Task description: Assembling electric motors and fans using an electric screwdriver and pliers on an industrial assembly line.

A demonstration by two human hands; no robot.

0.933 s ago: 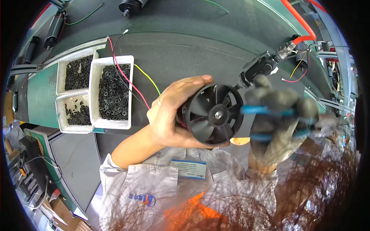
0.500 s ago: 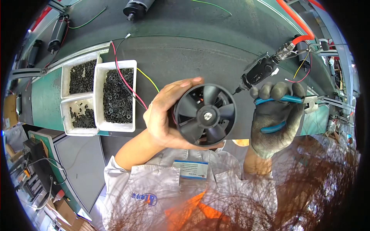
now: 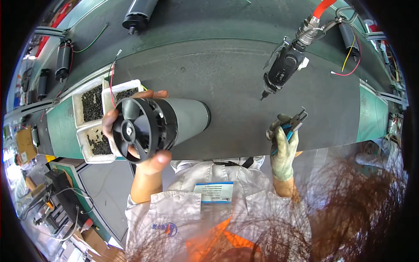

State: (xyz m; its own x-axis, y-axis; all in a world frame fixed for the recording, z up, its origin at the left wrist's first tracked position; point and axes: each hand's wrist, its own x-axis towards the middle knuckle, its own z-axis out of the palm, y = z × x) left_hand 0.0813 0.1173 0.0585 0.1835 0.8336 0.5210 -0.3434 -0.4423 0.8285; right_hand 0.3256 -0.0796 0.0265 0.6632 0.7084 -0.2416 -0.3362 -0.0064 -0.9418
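1. Fan motor [image 3: 190,118], one: grey cylindrical body, black rim at the right end, black bladed fan [image 3: 128,130] in an open housing at the left end. Held at the left front of the desk [image 3: 235,126], laid crosswise, fan face turned toward the camera. Whether the body is supported by the desk cannot be told.
2. Left hand [image 3: 150,167], bare: clasped around the fan end of the motor, with digits seen above, at the left and below.
3. Right hand [image 3: 283,150], gloved in grey: curled around the pliers, near the desk's front edge, well apart from the motor.
4. Pliers [image 3: 298,118], one pair: blue handles partly covered by the glove, metal head pointed up and to the right. How far the handles are squeezed cannot be told.
5. Pneumatic screwdriver [image 3: 286,65], dark, one: hung at a slant beyond the gloved hand, bit directed down and left; orange-red hose [image 3: 324,7] fitted at its upper end.
6. White bins [image 3: 78,107], three: grouped at the left, filled with small black parts [image 3: 92,105]; the rightmost is partly hidden by the motor.
7. Further motors [image 3: 143,11], grey and black: placed along the far side and at both sides.
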